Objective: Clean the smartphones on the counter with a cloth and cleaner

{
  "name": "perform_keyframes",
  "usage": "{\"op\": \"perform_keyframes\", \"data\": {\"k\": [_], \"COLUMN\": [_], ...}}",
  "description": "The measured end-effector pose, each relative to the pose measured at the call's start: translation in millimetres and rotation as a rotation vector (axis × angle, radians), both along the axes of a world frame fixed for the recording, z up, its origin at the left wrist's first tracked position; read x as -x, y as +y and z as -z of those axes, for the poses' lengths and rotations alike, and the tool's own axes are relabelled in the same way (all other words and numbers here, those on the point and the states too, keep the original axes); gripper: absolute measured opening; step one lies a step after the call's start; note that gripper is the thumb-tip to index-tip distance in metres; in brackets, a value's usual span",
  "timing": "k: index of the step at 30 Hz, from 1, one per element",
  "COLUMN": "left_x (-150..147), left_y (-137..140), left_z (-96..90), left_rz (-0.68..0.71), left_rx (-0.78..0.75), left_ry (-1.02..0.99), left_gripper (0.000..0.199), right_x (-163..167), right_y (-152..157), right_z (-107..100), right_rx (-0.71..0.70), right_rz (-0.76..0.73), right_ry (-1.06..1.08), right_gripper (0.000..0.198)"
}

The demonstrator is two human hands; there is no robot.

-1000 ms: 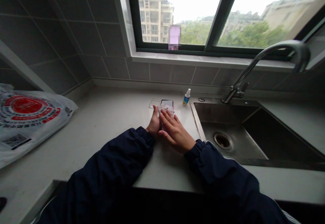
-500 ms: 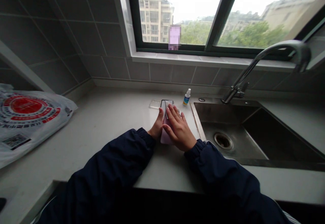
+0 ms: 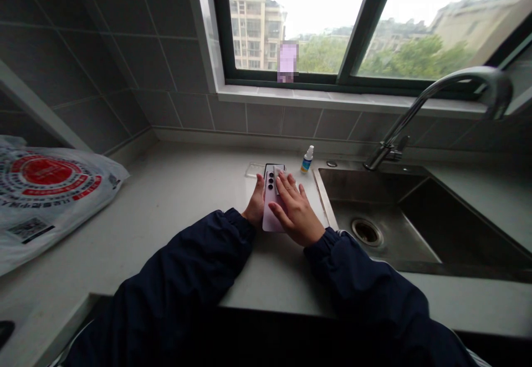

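Pale lilac phone with black lenses, in hand at the white desk (image 3: 195,189)
Left hand (image 3: 254,206) is clamped on the phone (image 3: 272,220)'s edge; right hand (image 3: 298,212) lies flat, hiding part, thin white cloth (image 3: 277,183) underneath. Clear plastic tray (image 3: 252,175), blue-labelled bottle (image 3: 306,161), steel sink (image 3: 328,203) nearby.

The phone (image 3: 272,218) is pale purple and thin, with its back facing up and three round black lenses in one line near the upper left edge. The left hand (image 3: 255,205) supports it along the left side. A small white cloth (image 3: 277,188) lies on its upper back, partly covered by the right hand (image 3: 297,212).
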State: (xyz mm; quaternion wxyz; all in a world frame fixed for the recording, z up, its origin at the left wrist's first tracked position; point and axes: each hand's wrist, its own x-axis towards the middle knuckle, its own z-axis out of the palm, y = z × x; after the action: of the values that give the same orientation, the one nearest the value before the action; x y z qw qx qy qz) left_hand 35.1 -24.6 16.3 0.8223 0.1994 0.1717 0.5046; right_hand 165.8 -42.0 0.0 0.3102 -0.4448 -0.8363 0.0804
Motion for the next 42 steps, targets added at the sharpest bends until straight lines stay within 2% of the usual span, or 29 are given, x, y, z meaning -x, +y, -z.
{"op": "perform_keyframes", "data": {"k": [4, 11, 15, 21, 25, 29, 33, 37, 42], "left_x": [2, 12, 17, 21, 22, 23, 23, 23, 21], "left_y": [4, 16, 22, 27, 27, 29, 32, 34, 33], "left_z": [3.2, 5.7, 5.8, 6.6, 6.8, 9.1, 13.1, 15.9, 16.6], "left_rz": [-0.038, -0.205, -0.311, -0.492, -0.527, -0.538, -0.569, -0.639, -0.595], "left_rx": [0.045, 0.130, 0.166, 0.123, 0.140, 0.121, 0.126, 0.103, 0.141], "left_ry": [0.019, 0.127, 0.146, 0.144, 0.167, 0.160, 0.165, 0.186, 0.192], "left_gripper": [0.083, 0.093, 0.088, 0.076, 0.074, 0.075, 0.074, 0.073, 0.074], "right_x": [2, 4, 5, 7, 8, 9, 9, 10, 11], "right_y": [-4, -8, -9, -12, -15, -15, -15, -16, -15], "right_z": [-3, -4, -5, -5, -4, -2, -1, -2, 0], "right_rx": [0.014, 0.045, 0.055, 0.057, 0.058, 0.059, 0.055, 0.077, 0.098], "right_rz": [-0.059, -0.170, -0.198, -0.162, -0.254, -0.208, -0.291, -0.254, -0.340], "right_ry": [-0.057, -0.089, -0.094, -0.082, -0.065, -0.058, -0.044, -0.040, -0.045], "right_gripper": [0.069, 0.065, 0.061, 0.055, 0.065, 0.064, 0.068, 0.068, 0.070]}}
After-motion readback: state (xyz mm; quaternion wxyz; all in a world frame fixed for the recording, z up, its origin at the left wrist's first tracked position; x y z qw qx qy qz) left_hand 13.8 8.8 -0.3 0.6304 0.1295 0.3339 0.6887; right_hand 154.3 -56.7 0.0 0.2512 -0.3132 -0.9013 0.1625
